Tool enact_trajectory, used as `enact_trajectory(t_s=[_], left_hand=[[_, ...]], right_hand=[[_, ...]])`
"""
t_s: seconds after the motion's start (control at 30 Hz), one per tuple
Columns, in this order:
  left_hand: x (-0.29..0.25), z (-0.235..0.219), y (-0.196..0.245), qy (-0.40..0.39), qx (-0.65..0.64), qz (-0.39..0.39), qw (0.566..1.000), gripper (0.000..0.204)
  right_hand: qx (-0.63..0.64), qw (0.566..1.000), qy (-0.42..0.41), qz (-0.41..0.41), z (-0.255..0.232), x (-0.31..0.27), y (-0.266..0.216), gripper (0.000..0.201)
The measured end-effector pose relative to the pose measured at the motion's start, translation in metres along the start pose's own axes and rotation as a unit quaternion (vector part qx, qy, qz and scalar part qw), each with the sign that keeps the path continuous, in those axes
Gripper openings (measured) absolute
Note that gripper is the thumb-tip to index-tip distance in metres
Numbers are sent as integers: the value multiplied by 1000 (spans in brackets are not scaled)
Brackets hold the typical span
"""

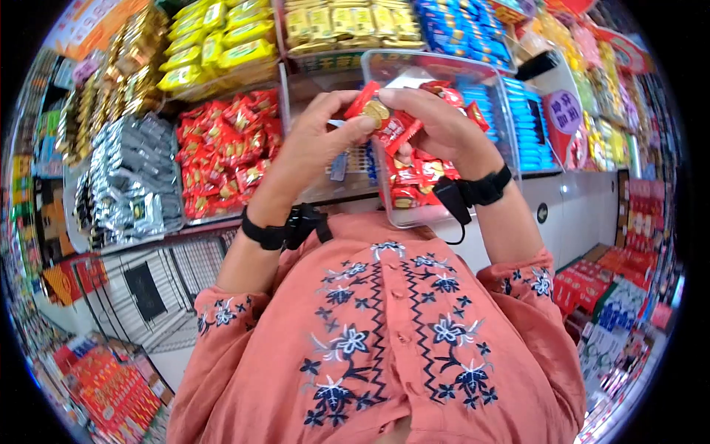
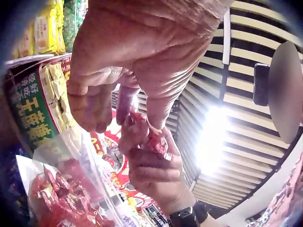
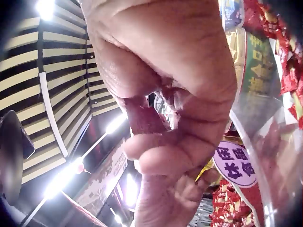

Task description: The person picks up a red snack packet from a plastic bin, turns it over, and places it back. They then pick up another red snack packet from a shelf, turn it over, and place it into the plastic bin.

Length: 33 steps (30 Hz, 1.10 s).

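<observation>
Both hands meet over a clear plastic bin (image 1: 403, 219) that holds red wrapped sweets (image 1: 425, 174). Between them is one small red wrapped sweet (image 1: 392, 127) with a gold picture on its wrapper. My left hand (image 1: 314, 137) pinches its left end, thumb over the gold part. From the other side, my right hand (image 1: 451, 129) grips the same sweet with thumb and curled fingers. In the left wrist view the crinkled wrapper (image 2: 156, 142) shows at the fingertips of both hands. My right hand (image 3: 175, 71) covers most of the sweet in the right wrist view.
Left of the bin are loose red sweets (image 1: 229, 148) and silver packets (image 1: 133, 174). Yellow packs (image 1: 218, 41) and blue packs (image 1: 462, 33) fill trays behind. Blue sachets (image 1: 525, 126) lie to the right. A wire shopping cart (image 1: 148, 288) stands below left.
</observation>
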<state>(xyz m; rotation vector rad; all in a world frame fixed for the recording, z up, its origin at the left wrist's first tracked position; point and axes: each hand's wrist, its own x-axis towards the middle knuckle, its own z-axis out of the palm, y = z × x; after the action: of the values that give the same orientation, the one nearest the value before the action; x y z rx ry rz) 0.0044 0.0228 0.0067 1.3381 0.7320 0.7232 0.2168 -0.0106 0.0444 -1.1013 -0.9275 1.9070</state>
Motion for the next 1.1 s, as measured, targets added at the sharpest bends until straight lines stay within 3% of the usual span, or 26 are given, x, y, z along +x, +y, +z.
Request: enact_trajectory(t_s=[0.07,0.17,0.43,0.53,0.6,0.67,0.73,0.77,0.97,1.1], left_hand=[[-1,-5,-15,17,-4,50,999,40],[-14,-12,-16,52,-51,18,997,42],[-52,-41,-25,116,-63,-55,990,35],[-70,-61,-34,157,-82,-36,984,31],[-86,-86,-32,199,-60,-74,975,25],[-100,-127,-52,248,146,-67,955,28],[-118,-158,-61,287,402,-99,864,33],[-127,-162,-56,278,512,-160,797,33],[-138,-193,-112,247,620,-121,735,28],[-134,-196,-116,203,647,-159,718,32]], right_hand=[[-21,1000,-8,11,10,3,0,39],[-89,995,-13,33,21,14,3,41],[-147,989,-25,-21,58,54,26,42],[-169,984,-59,16,79,62,31,48],[-206,977,-42,29,87,64,35,52],[-240,970,-42,22,90,65,34,53],[-250,967,-49,28,91,64,29,55],[-265,962,-55,30,90,65,27,57],[-252,966,-47,32,84,62,24,55],[-224,974,-17,17,73,53,22,51]])
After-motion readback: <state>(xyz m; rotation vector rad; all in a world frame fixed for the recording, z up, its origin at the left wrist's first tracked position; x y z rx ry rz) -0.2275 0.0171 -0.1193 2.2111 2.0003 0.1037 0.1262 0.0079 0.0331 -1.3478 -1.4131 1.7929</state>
